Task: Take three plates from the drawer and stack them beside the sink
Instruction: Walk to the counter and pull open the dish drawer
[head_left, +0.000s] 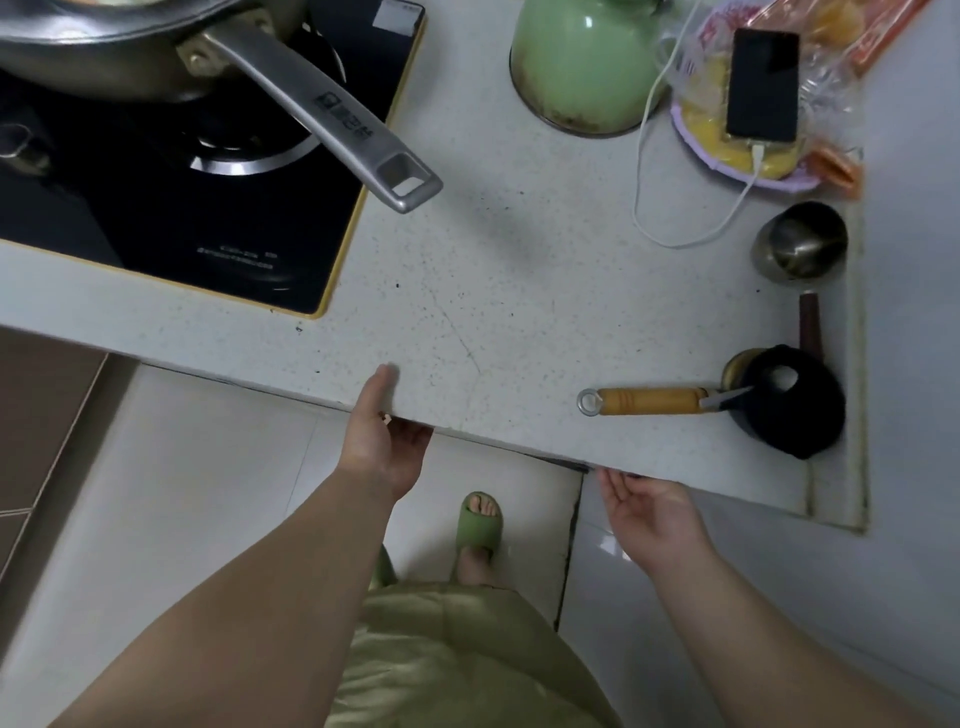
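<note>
No plate, drawer or sink shows in the head view. My left hand is at the front edge of the speckled white countertop; its thumb lies on top and its fingers curl under the edge. My right hand hangs palm-up just below the same edge, further right, with its fingertips hidden under the counter. Neither hand holds any object. Whatever lies under the counter is hidden by the countertop.
A black hob carries a wok whose steel handle juts over the counter. A green kettle, a phone on a cable, a steel cup and a wooden-handled tool by a black holder stand along the right.
</note>
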